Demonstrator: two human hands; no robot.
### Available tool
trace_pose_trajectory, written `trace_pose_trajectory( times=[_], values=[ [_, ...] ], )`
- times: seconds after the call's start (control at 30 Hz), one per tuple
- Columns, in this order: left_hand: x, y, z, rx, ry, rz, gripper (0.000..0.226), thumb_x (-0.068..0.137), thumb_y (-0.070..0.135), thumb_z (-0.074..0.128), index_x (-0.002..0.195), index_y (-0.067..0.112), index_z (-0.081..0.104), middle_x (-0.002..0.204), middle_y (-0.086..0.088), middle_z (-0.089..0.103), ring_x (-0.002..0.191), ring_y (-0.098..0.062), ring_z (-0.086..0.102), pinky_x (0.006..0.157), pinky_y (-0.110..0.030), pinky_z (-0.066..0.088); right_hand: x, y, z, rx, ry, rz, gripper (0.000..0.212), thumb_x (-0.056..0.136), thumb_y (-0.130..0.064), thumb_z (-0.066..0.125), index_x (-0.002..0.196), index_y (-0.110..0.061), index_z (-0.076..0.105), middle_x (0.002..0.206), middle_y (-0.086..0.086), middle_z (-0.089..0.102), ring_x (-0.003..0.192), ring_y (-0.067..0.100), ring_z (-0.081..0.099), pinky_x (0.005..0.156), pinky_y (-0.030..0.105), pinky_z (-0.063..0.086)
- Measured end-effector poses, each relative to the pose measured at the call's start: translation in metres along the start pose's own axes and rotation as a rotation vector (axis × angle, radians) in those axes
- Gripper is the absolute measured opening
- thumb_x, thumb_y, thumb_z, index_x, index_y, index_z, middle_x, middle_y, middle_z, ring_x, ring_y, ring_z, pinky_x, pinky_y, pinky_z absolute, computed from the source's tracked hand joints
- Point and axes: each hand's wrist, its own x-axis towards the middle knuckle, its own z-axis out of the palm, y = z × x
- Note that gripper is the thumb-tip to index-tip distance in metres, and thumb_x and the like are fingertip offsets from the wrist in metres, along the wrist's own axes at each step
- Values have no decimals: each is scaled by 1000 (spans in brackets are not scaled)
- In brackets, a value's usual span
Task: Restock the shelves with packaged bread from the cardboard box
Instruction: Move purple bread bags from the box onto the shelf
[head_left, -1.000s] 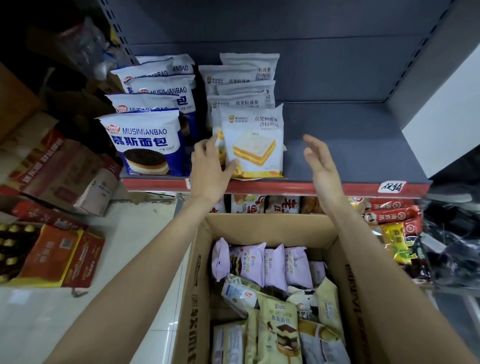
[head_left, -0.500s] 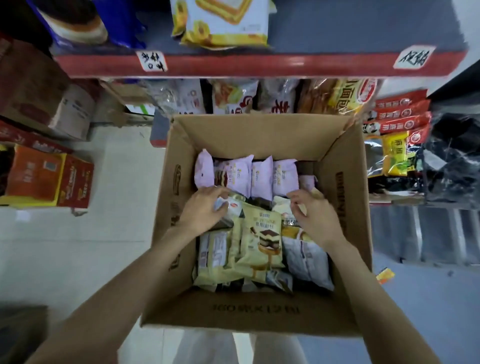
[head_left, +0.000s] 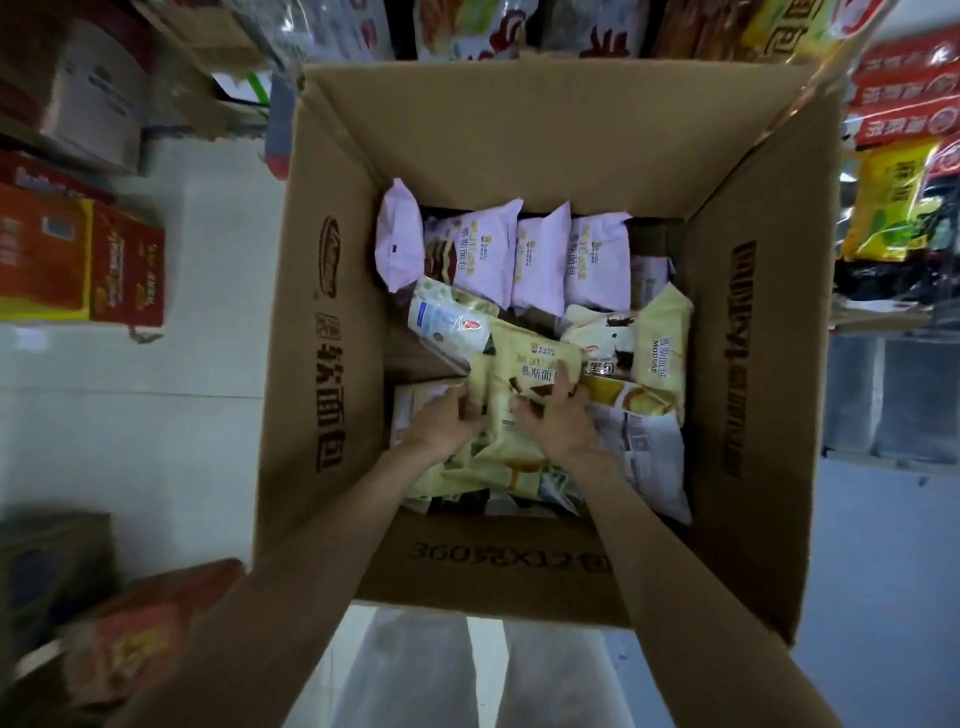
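Note:
An open cardboard box (head_left: 322, 332) fills the middle of the view. Inside it, several lilac bread packs (head_left: 483, 260) stand in a row at the far side, and cream-yellow mousse bread packs lie jumbled nearer me. Both my hands are down in the box. My left hand (head_left: 447, 421) grips the left edge of a cream-yellow bread pack (head_left: 530, 364). My right hand (head_left: 556, 415) holds the same pack from the right, fingers curled over its face. A clear-and-blue pack (head_left: 447, 322) lies just beyond my hands.
Packaged goods on a lower shelf (head_left: 519, 26) show above the box's far flap. Red and yellow snack packs (head_left: 904, 135) hang at the right. Orange cartons (head_left: 78, 254) and brown boxes (head_left: 93, 93) sit on the white floor at the left.
My view dropped from the shelf to the box. Both hands left the shelf, went down into the box and closed together on one cream-yellow pack.

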Motion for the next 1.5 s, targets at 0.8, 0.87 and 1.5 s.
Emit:
trace_pose_trajectory(
  times=[0.8,0.87,1.5],
  values=[
    [7,18,6,-141,-133,22,74,91,27,60,147,17,14,140,-14,45,119,-31,52,87,-35,44,-47,35,-64,449,398,-183,42,90,-12,59,124,-26,40,114,0,56,100,18,58,74,31,50],
    [-4,23,-1,-143,-84,46,72,90,28,61,147,19,18,141,-11,45,122,-29,50,92,-35,44,-62,46,-73,427,459,-203,46,87,-12,62,122,-32,40,122,7,54,106,23,58,80,41,55],
    [-286,79,-194,174,1085,617,46,94,39,46,138,24,41,117,-10,58,105,-30,52,70,-35,40,-269,-114,-201,603,307,-805,47,92,-16,57,114,-56,44,123,-6,61,114,15,57,91,35,49]
  ],
)
